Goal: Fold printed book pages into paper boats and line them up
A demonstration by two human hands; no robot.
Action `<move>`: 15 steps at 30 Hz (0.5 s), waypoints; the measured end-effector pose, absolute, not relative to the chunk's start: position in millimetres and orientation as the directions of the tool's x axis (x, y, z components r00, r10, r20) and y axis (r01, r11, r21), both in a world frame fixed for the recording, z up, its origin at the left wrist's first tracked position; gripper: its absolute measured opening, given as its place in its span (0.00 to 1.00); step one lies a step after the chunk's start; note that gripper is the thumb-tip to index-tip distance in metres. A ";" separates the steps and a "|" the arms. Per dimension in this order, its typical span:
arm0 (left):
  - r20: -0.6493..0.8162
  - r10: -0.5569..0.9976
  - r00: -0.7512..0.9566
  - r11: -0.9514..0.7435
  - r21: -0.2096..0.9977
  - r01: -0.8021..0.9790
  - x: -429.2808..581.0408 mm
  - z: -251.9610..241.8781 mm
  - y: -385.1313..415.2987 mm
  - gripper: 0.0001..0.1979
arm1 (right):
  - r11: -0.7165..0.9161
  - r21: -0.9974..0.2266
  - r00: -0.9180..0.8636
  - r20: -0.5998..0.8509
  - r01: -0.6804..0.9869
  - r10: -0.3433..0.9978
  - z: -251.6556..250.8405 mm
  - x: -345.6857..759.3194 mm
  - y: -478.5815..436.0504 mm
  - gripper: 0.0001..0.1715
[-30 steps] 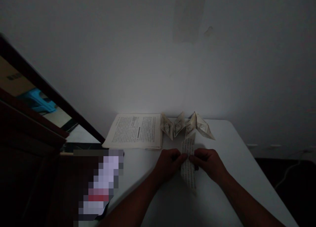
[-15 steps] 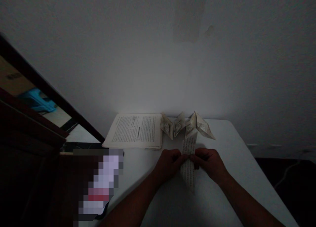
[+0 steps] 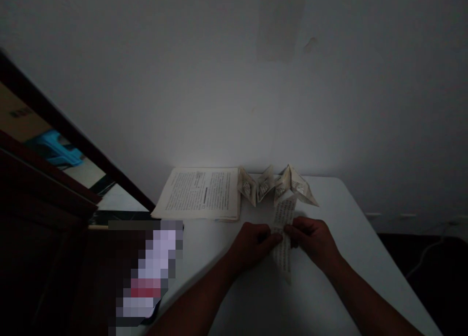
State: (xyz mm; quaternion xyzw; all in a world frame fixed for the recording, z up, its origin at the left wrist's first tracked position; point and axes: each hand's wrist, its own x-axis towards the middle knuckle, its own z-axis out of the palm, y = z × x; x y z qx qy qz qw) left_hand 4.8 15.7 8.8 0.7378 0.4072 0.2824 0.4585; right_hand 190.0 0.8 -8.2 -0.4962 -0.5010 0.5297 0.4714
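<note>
A long narrow strip of folded printed paper (image 3: 283, 228) stands on edge over the white table (image 3: 343, 214). My left hand (image 3: 253, 242) pinches it from the left at mid-length. From the right, my right hand (image 3: 313, 240) pinches the same spot. Both hands have their fingers closed on the strip, and their fingertips nearly meet. The strip's upper end rises past my fingers and its lower end hangs toward me.
Two folded paper shapes (image 3: 256, 186) (image 3: 296, 185) sit at the table's far edge by the wall. An open book (image 3: 200, 193) lies at the back left. Dark wooden furniture (image 3: 47, 214) stands on the left, with a pixelated object (image 3: 149, 272) beside it.
The paper strip has tilted slightly, its top leaning right and rising a little. Both hands shifted a touch to the right while keeping their pinch.
</note>
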 end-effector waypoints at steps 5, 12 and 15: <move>0.033 0.861 0.507 -0.217 0.926 0.308 4.8 7.5 16.1 0.21 | -0.038 -0.999 -0.063 -0.036 -0.019 0.997 -8.6 190.9 1.6 0.14; -0.065 0.781 0.621 -0.043 0.986 0.158 2.6 5.9 14.4 0.22 | 0.001 -0.999 -0.004 0.001 -0.033 1.000 -10.5 192.2 1.3 0.16; -0.032 0.755 0.655 -0.017 0.997 0.069 4.3 6.9 14.5 0.22 | 0.011 -0.999 -0.002 0.011 -0.032 1.000 -10.9 190.8 0.9 0.16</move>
